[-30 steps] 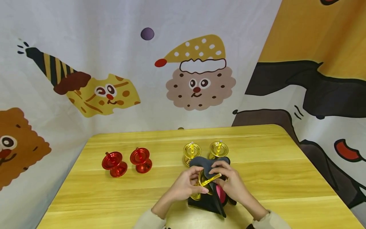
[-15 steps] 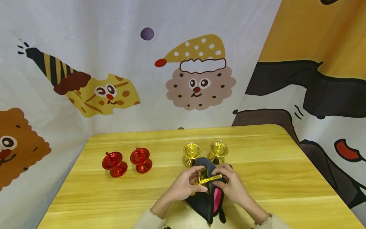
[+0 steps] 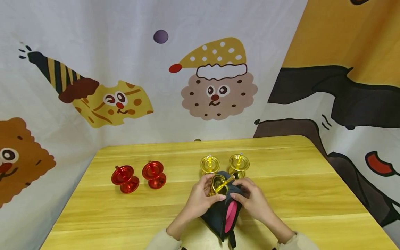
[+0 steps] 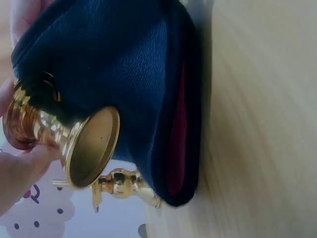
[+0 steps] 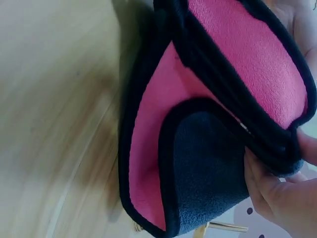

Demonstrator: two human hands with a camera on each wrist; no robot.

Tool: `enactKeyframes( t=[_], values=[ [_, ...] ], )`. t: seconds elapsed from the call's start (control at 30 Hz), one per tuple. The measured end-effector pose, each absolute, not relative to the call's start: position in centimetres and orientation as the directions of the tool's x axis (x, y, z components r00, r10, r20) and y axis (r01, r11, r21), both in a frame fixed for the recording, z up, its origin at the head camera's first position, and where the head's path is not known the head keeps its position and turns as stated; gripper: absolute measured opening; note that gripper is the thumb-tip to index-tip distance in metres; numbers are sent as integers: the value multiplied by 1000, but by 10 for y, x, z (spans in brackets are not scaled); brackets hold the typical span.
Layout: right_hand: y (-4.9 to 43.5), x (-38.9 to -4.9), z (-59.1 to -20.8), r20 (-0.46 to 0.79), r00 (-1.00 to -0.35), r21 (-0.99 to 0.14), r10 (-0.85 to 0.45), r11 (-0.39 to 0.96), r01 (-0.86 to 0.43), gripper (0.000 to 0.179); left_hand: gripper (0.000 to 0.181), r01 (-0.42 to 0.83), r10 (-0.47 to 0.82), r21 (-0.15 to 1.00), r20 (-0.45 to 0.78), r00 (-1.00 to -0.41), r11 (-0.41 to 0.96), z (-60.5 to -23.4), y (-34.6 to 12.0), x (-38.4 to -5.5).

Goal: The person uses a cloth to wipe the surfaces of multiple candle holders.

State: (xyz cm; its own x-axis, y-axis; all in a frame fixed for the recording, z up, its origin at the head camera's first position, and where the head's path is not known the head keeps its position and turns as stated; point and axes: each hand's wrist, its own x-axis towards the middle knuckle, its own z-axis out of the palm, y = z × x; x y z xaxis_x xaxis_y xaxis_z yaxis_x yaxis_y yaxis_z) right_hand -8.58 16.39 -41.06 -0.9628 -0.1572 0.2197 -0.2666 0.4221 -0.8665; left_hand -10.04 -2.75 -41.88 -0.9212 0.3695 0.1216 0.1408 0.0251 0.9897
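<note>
My left hand (image 3: 198, 199) grips a gold candle holder (image 3: 220, 184), tilted, with its dish and thin central stem facing up and right. In the left wrist view the gold candle holder (image 4: 54, 124) lies against a black, leather-like fabric piece (image 4: 119, 64), its round base facing the camera. My right hand (image 3: 253, 198) pinches the upper edge of that folded fabric piece (image 3: 215, 218). Pink lining and a dark grey fuzzy flap (image 5: 208, 168) show in the right wrist view. Whether the fabric is a pouch or a mitt, I cannot tell.
Two gold candle holders, one at left (image 3: 210, 164) and one at right (image 3: 239, 166), stand just behind my hands. Two red candle holders, outer (image 3: 125, 178) and inner (image 3: 154, 174), stand at the table's left. A cartoon-printed curtain (image 3: 131, 21) hangs behind the wooden table (image 3: 297, 166).
The fabric piece has turned and shifted left, with its pink opening now facing forward. The held candle holder's stem has swung to point more upward. Both hands have moved only slightly.
</note>
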Motion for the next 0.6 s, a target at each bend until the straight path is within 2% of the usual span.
enactKeyframes(
  t=[0.13,0.27,0.33,0.47,0.6],
  values=[
    [162,-87,-409,235,-966,-882,-111,393,-260,25,58,124,422,992,111,-900,4,-418,-32,-102],
    [164,-89,-408,265,-957,-873,-114,394,-289,26,48,55,476,997,73,-877,-52,-417,-38,-103],
    [164,-90,-407,269,-954,-871,-129,391,-298,26,52,26,480,998,46,-876,-48,-415,-39,-104],
    [166,-91,-407,274,-947,-869,-168,379,-318,27,68,38,470,996,-3,-883,78,-410,-39,-105],
    [166,-92,-407,271,-946,-870,-176,376,-319,26,73,58,498,985,-32,-867,163,-408,-37,-104]
  ],
)
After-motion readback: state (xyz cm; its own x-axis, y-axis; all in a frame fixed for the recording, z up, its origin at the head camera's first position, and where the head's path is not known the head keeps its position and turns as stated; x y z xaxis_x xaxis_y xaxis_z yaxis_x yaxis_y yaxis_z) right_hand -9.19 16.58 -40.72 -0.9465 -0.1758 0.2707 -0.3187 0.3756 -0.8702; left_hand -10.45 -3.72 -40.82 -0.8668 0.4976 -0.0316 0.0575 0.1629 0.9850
